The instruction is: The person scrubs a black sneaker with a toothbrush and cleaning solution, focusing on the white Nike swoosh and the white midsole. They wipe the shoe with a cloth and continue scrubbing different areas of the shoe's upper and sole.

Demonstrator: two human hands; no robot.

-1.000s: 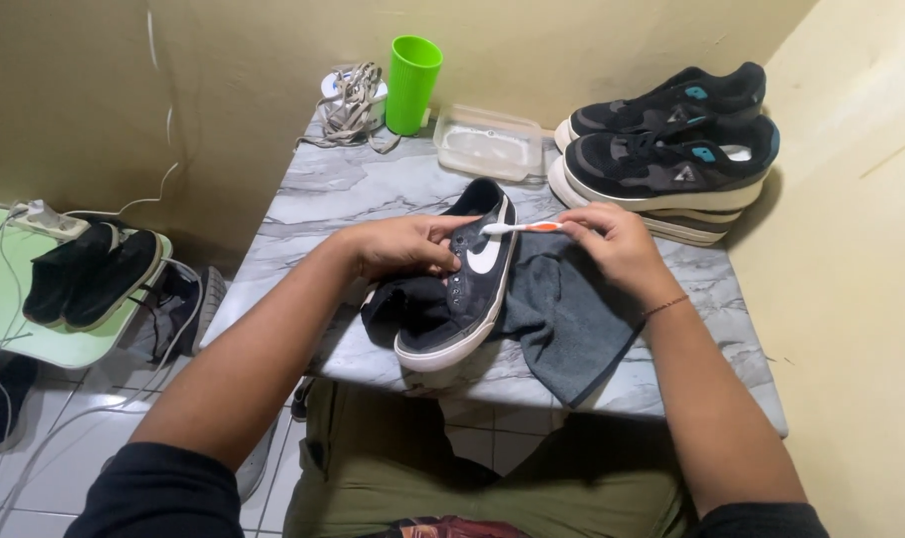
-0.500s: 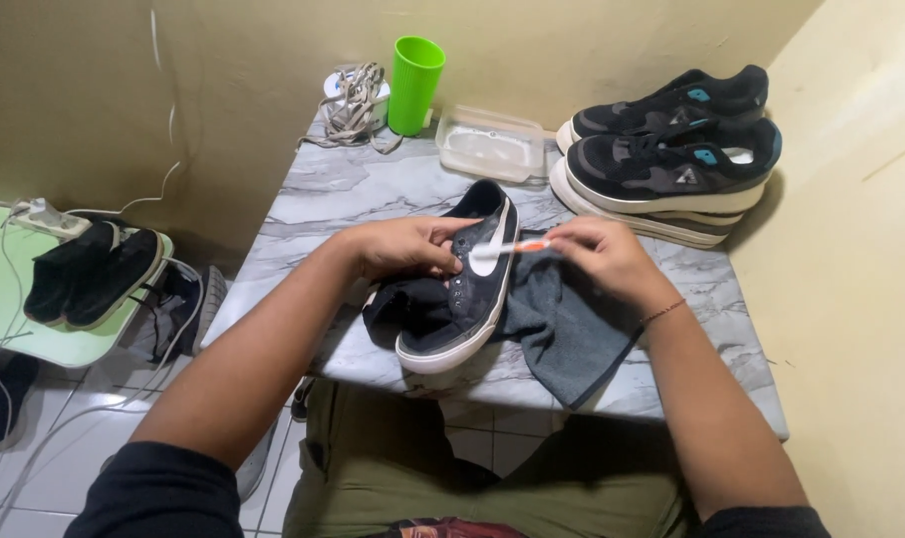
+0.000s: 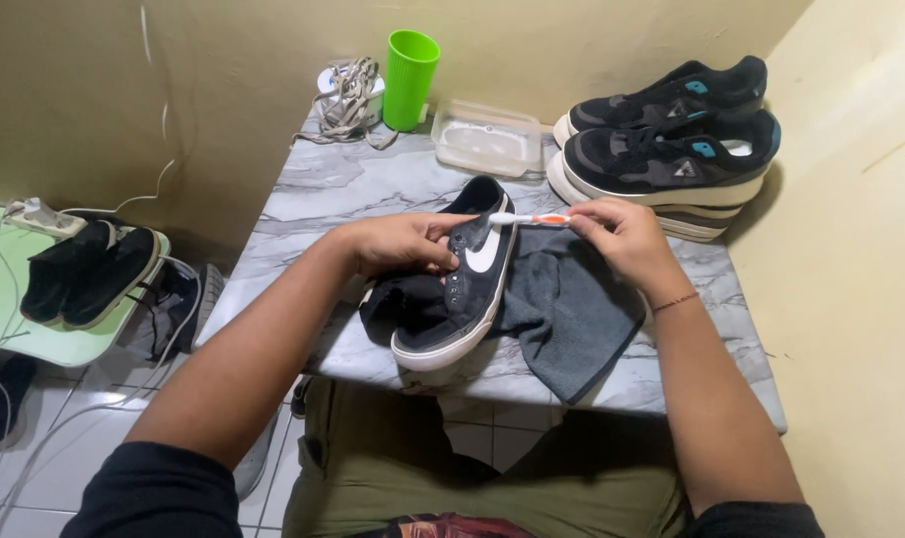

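A black sneaker (image 3: 462, 289) with a white sole and white side mark lies on its side on the marble table (image 3: 373, 184). My left hand (image 3: 397, 242) grips its upper near the lace holes. My right hand (image 3: 622, 236) holds an orange and white toothbrush (image 3: 529, 218), whose head rests on the sneaker's side by the white mark. A grey cloth (image 3: 567, 309) lies under the shoe and my right wrist.
At the back of the table stand a green cup (image 3: 410, 65), a clear plastic container (image 3: 485, 137), a bundle of laces (image 3: 348, 100) and a pair of black chunky sneakers (image 3: 671, 139). A green low table (image 3: 34, 319) on the left carries black shoes. The yellow wall is close on the right.
The toothbrush has moved back and forth across the sneaker's side in short strokes. My left hand has kept its grip on the shoe.
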